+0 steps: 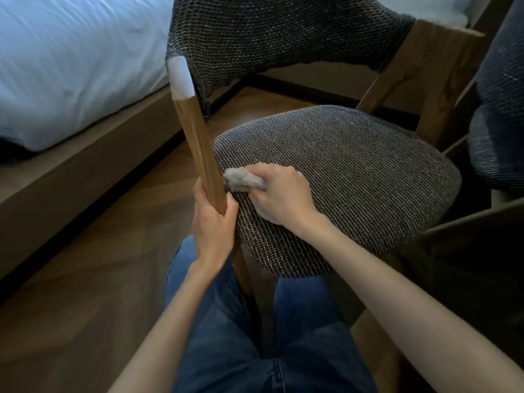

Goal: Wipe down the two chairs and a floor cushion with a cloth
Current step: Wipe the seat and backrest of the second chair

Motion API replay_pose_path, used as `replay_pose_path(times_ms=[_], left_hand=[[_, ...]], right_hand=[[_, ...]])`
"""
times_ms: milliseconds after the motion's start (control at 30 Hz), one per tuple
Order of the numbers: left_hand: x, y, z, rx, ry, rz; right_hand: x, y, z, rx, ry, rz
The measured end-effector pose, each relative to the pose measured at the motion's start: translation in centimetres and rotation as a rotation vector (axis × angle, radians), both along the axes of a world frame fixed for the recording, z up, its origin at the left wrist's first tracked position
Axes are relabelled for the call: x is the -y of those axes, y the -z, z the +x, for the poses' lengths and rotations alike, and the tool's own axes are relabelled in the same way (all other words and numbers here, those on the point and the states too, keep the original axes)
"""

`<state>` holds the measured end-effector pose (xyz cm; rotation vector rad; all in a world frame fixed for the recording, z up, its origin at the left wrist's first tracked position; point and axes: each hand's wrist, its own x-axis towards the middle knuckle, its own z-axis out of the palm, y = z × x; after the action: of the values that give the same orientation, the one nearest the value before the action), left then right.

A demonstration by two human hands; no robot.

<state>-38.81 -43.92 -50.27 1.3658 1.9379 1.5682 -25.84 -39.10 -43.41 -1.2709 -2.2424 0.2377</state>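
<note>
Knees in blue jeans sit nearest, then the left hand wrapped round the brown wooden chair post. The right hand clutches a bunched grey cloth against the left edge of the grey woven chair seat. Further back left, a white-sheeted bed.

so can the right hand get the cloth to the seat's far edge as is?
Probably yes: the right hand holds the cloth on the seat near the post, and the fabric beyond it is bare, nothing in the way.
</note>
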Motion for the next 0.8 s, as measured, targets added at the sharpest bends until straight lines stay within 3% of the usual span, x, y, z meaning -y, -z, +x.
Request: replay_pose_path(times_ms=[100,267,400,467,633,800], left_hand=[[-0.1,0.2,0.0,-0.004,0.006,0.006],[-0.1,0.3,0.1,0.01,0.029,0.042],[-0.1,0.1,0.3,0.004,0.026,0.059],[-0.1,0.1,0.4,0.018,0.022,0.065],[-0.3,0.4,0.1,0.021,0.013,0.042],[-0.1,0.3,0.1,-0.016,0.006,0.035]], right_hand=[[-0.7,0.3,4.3,0.05,0.033,-0.008],[-5.1,0.3,13.1,0.107,0.463,-0.052],[-5.0,0.5,11.1,0.097,0.613,-0.027],[-3.1,0.8,7.3,0.091,0.574,-0.038],[3.6,0.2,0.0,0.001,0.245,-0.008],[5.3,0.6,1.6,0.057,0.236,0.076]])
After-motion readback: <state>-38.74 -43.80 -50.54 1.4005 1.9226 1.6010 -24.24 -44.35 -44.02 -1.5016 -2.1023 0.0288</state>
